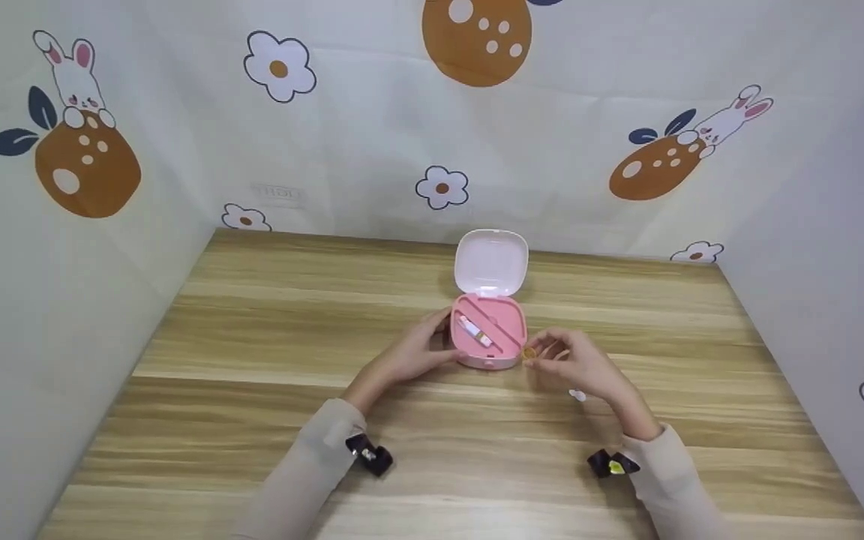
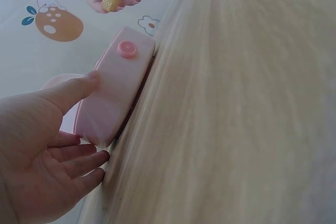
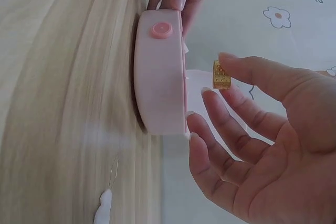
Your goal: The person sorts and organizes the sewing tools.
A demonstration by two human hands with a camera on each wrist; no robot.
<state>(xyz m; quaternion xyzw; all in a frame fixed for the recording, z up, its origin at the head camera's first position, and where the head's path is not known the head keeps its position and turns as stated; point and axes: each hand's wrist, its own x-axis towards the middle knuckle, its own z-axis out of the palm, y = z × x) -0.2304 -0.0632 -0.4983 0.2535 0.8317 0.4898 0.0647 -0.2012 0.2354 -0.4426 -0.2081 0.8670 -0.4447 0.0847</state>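
A pink-and-white case (image 1: 488, 361) sits on the table with its white lid (image 1: 492, 262) raised at the back. Its pink inner tray has a diagonal divider, and a small white-and-pink tube (image 1: 475, 331) lies in the left compartment. My left hand (image 1: 423, 346) holds the case by its left side, thumb on the front rim and fingers along the side. Just off the front right corner, my right hand (image 1: 578, 364) pinches a small dimpled gold thimble (image 3: 221, 75) between thumb and fingertips. The other right fingers are loosely bent.
A white-handled needle threader (image 3: 103, 207) with a thin wire loop lies on the wood-grain table (image 1: 267, 420), below my right hand. Pale fabric walls (image 1: 357, 135) with printed rabbits, flowers and fruit stand along the back and both sides.
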